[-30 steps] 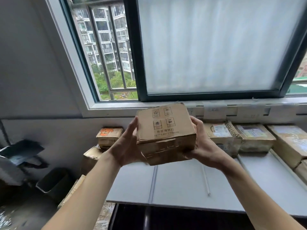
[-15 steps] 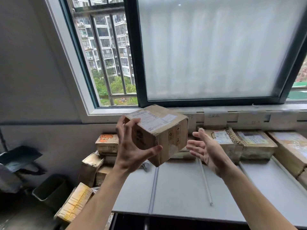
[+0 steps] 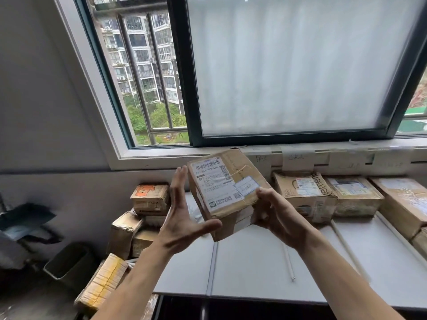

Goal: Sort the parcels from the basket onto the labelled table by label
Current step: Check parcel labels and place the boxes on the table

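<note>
I hold a brown cardboard parcel [image 3: 227, 191] in the air above the grey table [image 3: 254, 269], its white shipping label turned up toward me. My left hand [image 3: 182, 218] supports its left side with the palm and the thumb under the bottom edge, fingers straight up. My right hand [image 3: 275, 213] grips its right lower corner. Paper labels [image 3: 297, 159] are taped along the wall below the window sill. Sorted parcels [image 3: 305, 195] stand in a row at the table's back right. The basket is not in view.
A heap of cardboard parcels [image 3: 150, 198] lies left of the table, with a yellow-taped one [image 3: 104, 282] at the bottom. A dark bin [image 3: 69, 264] stands on the floor at left. White strips [image 3: 288, 262] divide the tabletop. The window is behind.
The parcel has been turned over in my hands: a second ago the printed symbols faced me, now the shipping label faces up. My right hand let go briefly and now grips again.
</note>
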Demonstrator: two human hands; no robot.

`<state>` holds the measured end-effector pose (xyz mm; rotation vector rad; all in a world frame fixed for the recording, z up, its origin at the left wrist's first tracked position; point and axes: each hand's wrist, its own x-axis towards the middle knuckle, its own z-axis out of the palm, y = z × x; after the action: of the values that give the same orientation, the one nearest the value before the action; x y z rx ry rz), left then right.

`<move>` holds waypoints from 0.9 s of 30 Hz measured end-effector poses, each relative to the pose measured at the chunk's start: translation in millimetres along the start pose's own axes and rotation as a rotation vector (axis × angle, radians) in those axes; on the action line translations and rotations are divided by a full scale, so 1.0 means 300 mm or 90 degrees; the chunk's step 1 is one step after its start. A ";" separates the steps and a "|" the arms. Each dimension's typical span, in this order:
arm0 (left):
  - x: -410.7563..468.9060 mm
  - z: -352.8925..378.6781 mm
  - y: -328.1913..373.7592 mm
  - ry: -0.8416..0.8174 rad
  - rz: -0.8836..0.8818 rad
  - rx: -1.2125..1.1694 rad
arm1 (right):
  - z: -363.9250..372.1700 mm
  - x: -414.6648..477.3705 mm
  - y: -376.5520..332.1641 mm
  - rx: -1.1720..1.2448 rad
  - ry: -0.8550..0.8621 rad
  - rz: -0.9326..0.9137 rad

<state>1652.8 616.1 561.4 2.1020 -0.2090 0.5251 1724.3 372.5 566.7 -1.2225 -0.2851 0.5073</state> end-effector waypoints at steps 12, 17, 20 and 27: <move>0.033 0.014 0.130 -0.114 -0.243 -0.451 | 0.056 -0.029 -0.021 -0.064 0.029 -0.218; 0.045 0.023 0.214 -0.084 -0.194 -0.447 | 0.055 -0.056 -0.031 -0.073 0.020 -0.289; 0.046 0.021 0.248 -0.059 -0.154 -0.448 | 0.045 -0.083 -0.062 -0.069 0.007 -0.317; 0.045 0.015 0.273 -0.032 -0.118 -0.450 | 0.026 -0.103 -0.095 -0.115 -0.006 -0.334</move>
<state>1638.0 567.6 627.1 1.4247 -0.1910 0.2344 1700.3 355.9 597.9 -1.2593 -0.6498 0.0318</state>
